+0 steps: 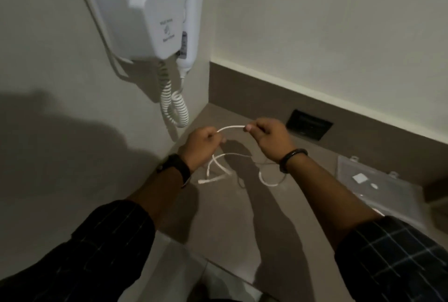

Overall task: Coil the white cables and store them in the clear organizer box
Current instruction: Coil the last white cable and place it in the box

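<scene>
A white cable (231,128) arches between my two hands above the grey counter. My left hand (203,142) pinches one part of it and my right hand (272,136) pinches its end. Below my hands the cable hangs down in loops and lies on the counter (219,168). A thinner white wire with a white curved piece (266,180) lies under my right wrist. The clear organizer box (378,187) rests flat on the counter at the right, apart from both hands, with small white items inside.
A white wall-mounted hair dryer (157,17) with a coiled cord (174,107) hangs on the left wall, just above and left of my hands. A dark recessed socket plate (309,125) sits in the counter near the back wall. The counter's front edge (218,265) lies below.
</scene>
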A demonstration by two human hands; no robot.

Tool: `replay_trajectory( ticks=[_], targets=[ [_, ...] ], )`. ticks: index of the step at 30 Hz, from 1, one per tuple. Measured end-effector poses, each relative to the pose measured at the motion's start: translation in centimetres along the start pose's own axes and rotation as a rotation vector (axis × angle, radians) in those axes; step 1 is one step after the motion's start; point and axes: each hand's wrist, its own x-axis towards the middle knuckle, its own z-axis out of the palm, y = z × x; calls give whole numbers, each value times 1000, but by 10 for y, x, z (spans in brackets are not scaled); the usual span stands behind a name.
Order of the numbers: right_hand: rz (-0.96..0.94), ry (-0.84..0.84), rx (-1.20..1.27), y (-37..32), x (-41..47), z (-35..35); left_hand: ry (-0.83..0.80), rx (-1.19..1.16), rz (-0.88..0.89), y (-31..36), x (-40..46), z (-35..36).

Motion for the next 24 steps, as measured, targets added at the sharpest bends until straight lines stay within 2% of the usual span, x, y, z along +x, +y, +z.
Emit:
replay_trajectory(
  ticks=[2, 4, 6, 9, 11, 13, 16, 19, 22, 24],
  targets=[
    [14, 121, 11, 10, 7, -29, -45, -259, -65, 17, 2, 7],
    [38, 252, 41, 24, 13, -54, -153, -370, -125, 27, 2, 11],
    [84, 362, 67, 40, 17, -79, -321, -382, -179, 33, 1, 13],
    [152, 506, 104, 63, 25, -103, -532, -256, -261, 38, -2, 11],
    [211, 611, 162, 79, 31, -118, -598, -132, -298, 45, -8, 15],
    [273, 634, 155, 97, 37, -130, -601, -160, -318, 58, -14, 19],
    [289, 460, -22, 120, 40, -134, -593, -542, -286, 99, -17, 29],
    [214, 163, -235, 126, 31, -116, -519, -858, -90, 154, -3, 43],
    [48, -123, -271, 110, 3, -84, -320, -1016, 66, 199, 13, 54],
    [-99, -248, -294, 87, -15, -70, -154, -1007, 129, 213, 23, 55]
  ],
)
